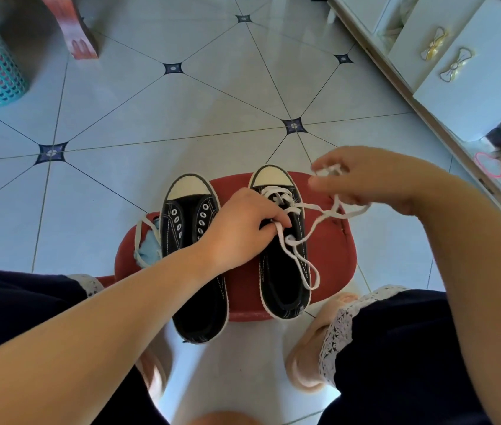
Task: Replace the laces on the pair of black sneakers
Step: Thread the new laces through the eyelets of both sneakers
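Left hand (243, 222) pinches flat white lace (307, 206) at right black canvas sneaker (276, 289); right hand (365, 179) clamps its slack. Hard tug may drag sneaker off red plastic stool (332, 256).

support: red stool (332, 256) on tiled floor (138, 111) | 9 o'clock half: black sneaker (187, 210), eyelets bare, heel overhanging 6 o'clock rim | 3 o'clock half: second sneaker (276, 271) with white lace (304, 206) | 9 o'clock edge: loose lace (139, 233), pale blue scrap (151, 253)
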A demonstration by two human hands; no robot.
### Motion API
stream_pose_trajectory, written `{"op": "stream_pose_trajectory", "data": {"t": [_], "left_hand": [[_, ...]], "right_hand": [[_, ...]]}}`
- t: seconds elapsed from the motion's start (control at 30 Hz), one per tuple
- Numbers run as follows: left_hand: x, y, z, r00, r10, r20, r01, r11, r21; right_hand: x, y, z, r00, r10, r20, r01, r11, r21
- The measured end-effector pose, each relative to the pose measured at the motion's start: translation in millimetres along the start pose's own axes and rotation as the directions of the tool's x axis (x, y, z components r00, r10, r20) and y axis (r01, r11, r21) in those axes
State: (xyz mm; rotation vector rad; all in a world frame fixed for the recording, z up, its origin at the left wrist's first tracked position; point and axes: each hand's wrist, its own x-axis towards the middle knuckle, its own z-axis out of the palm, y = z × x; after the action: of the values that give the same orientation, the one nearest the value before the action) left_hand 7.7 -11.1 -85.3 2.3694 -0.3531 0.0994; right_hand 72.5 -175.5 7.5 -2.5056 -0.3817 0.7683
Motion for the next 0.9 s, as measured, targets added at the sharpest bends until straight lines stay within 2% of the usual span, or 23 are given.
{"op": "stream_pose_trajectory", "data": {"t": [0.07,0.17,0.27,0.33,0.47,0.6,0.63,0.7,0.8,0.9], "left_hand": [[-2,4,-2,0.999,-0.003,0.047,0.001,0.999,0.037],[-4,14,-5,0.984,0.112,0.140,-0.123,0.990,0.071],[-11,31,-4,0.959,0.212,0.186,-0.213,0.977,-0.016],[-16,39,0,0.943,0.269,0.194,-0.264,0.963,-0.055],[-23,49,14,0.877,0.377,0.297,-0.389,0.921,-0.021],[-31,44,25,0.791,0.458,0.405,-0.483,0.875,-0.047],[-32,41,27,0.769,0.467,0.436,-0.499,0.866,-0.048],[-32,40,29,0.739,0.480,0.472,-0.515,0.855,-0.064],[-30,45,24,0.734,0.527,0.429,-0.557,0.828,-0.065],[-31,53,23,0.693,0.577,0.433,-0.614,0.787,-0.067]], "right_hand": [[4,4,-3,0.992,0.024,-0.125,-0.009,0.993,0.116],[10,8,-5,0.976,0.032,-0.215,-0.001,0.990,0.141],[11,5,-4,0.943,-0.055,-0.329,0.128,0.971,0.204],[12,3,-7,0.890,-0.084,-0.449,0.233,0.929,0.288],[11,-1,-11,0.785,-0.074,-0.615,0.368,0.855,0.366],[3,1,-24,0.591,0.034,-0.806,0.478,0.790,0.384],[1,1,-27,0.572,0.067,-0.818,0.493,0.769,0.408],[-1,3,-26,0.595,0.102,-0.798,0.510,0.720,0.472],[1,1,-17,0.700,0.061,-0.711,0.498,0.673,0.547],[7,-3,-7,0.781,0.014,-0.624,0.434,0.706,0.559]]}}
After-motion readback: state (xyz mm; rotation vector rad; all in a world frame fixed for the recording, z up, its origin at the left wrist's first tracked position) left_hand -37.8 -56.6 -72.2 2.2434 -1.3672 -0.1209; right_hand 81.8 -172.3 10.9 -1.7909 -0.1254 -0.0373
